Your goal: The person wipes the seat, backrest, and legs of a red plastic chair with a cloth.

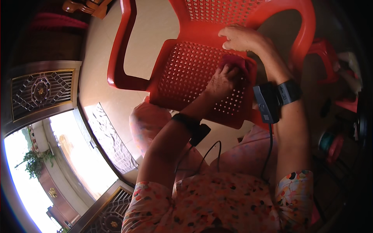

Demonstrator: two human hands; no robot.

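A red plastic armchair point(186, 72) with a perforated seat and back stands before me. My left hand point(223, 80) presses a dark red cloth point(233, 61) onto the right part of the seat, its fingers on the cloth's near edge. Above it, my right hand point(243, 38) is at the rear of the seat near the foot of the backrest, fingers apart and holding nothing; whether it touches the chair is unclear. Each wrist bears a black strap with a dark box, and cables run from them.
A patterned mat point(112, 139) lies on the tiled floor by an open doorway with metal-grille door panels point(42, 91). Carved wooden furniture point(93, 7) stands at the upper left. A red plastic stool point(323, 58) and other items are in shadow at the right.
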